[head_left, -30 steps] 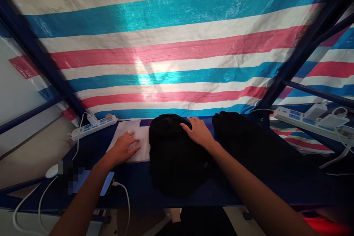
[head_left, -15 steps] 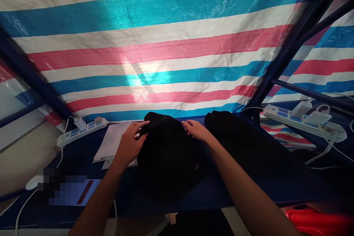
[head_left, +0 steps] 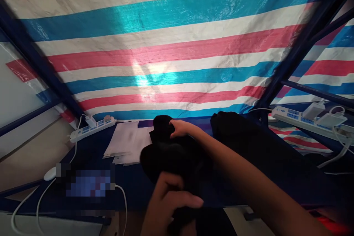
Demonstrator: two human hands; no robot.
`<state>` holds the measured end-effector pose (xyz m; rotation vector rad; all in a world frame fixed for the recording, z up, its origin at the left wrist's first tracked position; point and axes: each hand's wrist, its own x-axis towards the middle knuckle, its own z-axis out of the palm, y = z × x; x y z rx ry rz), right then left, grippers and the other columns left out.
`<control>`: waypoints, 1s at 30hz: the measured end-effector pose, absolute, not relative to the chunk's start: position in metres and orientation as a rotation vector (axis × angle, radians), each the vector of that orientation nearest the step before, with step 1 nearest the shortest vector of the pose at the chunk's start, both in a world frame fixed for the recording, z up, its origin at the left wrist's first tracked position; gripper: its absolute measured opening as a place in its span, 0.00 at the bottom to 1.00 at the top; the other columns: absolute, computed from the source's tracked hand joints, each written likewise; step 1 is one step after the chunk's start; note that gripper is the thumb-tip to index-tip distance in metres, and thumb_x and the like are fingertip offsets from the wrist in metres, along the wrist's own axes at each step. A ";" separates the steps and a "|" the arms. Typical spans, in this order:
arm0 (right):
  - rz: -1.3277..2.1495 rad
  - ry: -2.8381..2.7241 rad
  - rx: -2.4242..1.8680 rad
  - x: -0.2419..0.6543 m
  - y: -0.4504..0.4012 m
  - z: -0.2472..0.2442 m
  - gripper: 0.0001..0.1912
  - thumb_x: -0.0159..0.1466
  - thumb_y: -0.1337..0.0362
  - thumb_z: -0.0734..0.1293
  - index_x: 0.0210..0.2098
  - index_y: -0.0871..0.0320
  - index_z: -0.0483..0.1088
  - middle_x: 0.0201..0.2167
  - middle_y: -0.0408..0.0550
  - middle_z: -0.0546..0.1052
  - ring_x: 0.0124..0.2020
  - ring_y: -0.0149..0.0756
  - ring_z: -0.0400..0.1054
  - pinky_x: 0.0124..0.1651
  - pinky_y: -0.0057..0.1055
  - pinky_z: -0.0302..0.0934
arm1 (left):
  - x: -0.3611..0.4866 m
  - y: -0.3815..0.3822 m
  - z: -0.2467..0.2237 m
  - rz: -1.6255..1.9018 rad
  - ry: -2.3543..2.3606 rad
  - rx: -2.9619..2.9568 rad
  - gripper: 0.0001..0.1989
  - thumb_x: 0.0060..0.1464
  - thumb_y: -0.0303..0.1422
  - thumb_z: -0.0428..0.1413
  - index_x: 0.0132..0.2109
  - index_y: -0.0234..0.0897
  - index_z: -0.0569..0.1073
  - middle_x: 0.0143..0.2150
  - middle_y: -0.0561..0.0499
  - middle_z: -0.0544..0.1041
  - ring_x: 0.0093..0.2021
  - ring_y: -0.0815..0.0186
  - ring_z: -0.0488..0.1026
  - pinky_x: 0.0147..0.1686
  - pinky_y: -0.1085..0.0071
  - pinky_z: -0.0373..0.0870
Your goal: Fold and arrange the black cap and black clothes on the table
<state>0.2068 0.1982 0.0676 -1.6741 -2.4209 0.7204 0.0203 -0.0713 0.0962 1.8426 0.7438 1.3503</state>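
A black garment point(head_left: 171, 155) lies bunched on the dark blue table point(head_left: 91, 147) in front of me. My left hand point(head_left: 168, 202) is closed on its near edge and lifts it toward me, close to the camera. Farther back, my right hand point(head_left: 179, 129) rests on the garment's far end, fingers curled over the cloth. Another pile of black cloth point(head_left: 243, 136) sits just to the right, touching my right forearm.
White papers point(head_left: 127, 143) lie left of the garment. Behind them is a white power strip point(head_left: 91, 127) with plugs, and a second strip point(head_left: 309, 118) at the right. A white cable point(head_left: 123, 199) runs to a blurred device at the front left. A striped tarp point(head_left: 166, 44) forms the back wall.
My left hand has left the far edge of the garment and come back to the near edge, pulling it up toward me. The garment has folded over and bunched.
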 end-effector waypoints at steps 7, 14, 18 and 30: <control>0.746 -2.447 -0.990 0.157 0.206 0.180 0.24 0.62 0.63 0.75 0.58 0.53 0.77 0.54 0.49 0.83 0.49 0.47 0.77 0.50 0.37 0.70 | 0.044 -0.063 0.056 1.164 0.391 1.704 0.23 0.69 0.59 0.55 0.45 0.49 0.85 0.39 0.48 0.69 0.36 0.66 0.71 0.37 0.70 0.68; 1.139 -2.044 -0.773 0.073 0.210 0.231 0.23 0.68 0.57 0.74 0.61 0.53 0.72 0.44 0.47 0.82 0.40 0.40 0.76 0.39 0.32 0.73 | 0.052 -0.054 0.044 1.062 0.381 1.672 0.34 0.63 0.67 0.52 0.39 0.41 0.81 0.39 0.48 0.67 0.36 0.67 0.69 0.39 0.69 0.67; 1.092 -1.985 -0.999 0.067 0.236 0.209 0.36 0.69 0.48 0.75 0.69 0.54 0.62 0.52 0.53 0.81 0.40 0.41 0.77 0.35 0.34 0.75 | 0.046 -0.048 0.036 1.110 0.371 1.678 0.27 0.64 0.60 0.60 0.38 0.40 0.80 0.39 0.48 0.67 0.35 0.68 0.67 0.38 0.70 0.67; 1.989 -1.823 -0.970 0.218 0.140 0.098 0.53 0.68 0.21 0.47 0.38 0.59 0.84 0.42 0.57 0.86 0.55 0.53 0.79 0.55 0.41 0.73 | -0.004 -0.039 0.071 1.255 0.613 1.087 0.14 0.58 0.40 0.70 0.49 0.47 0.77 0.57 0.48 0.75 0.50 0.58 0.79 0.43 0.68 0.79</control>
